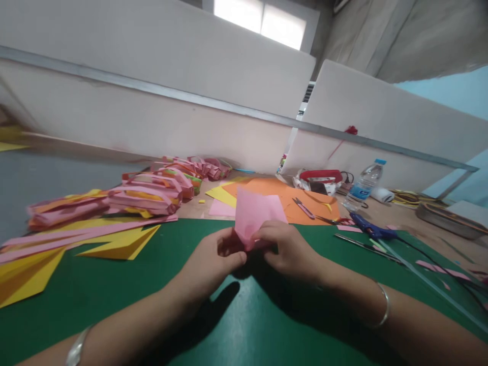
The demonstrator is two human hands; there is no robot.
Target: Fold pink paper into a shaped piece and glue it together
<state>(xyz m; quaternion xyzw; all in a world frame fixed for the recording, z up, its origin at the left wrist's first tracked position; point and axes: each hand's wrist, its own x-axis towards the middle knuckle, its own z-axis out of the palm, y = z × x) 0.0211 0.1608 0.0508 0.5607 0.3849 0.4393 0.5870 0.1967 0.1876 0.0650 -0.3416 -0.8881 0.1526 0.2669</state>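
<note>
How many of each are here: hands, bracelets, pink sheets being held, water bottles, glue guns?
Hands: 2, left hand, right hand
Bracelets: 2, left bracelet, right bracelet
pink paper, held: 1
water bottle: 1
glue gun: 1
Total: 7

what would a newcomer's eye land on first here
The pink paper sits dead centre, pinched between the left hand and right hand above the green mat. To the left lies a long pile of folded pink and yellow paper pieces. Behind the hands is an orange sheet, with a water bottle and a blue glue gun off to the right.
</note>
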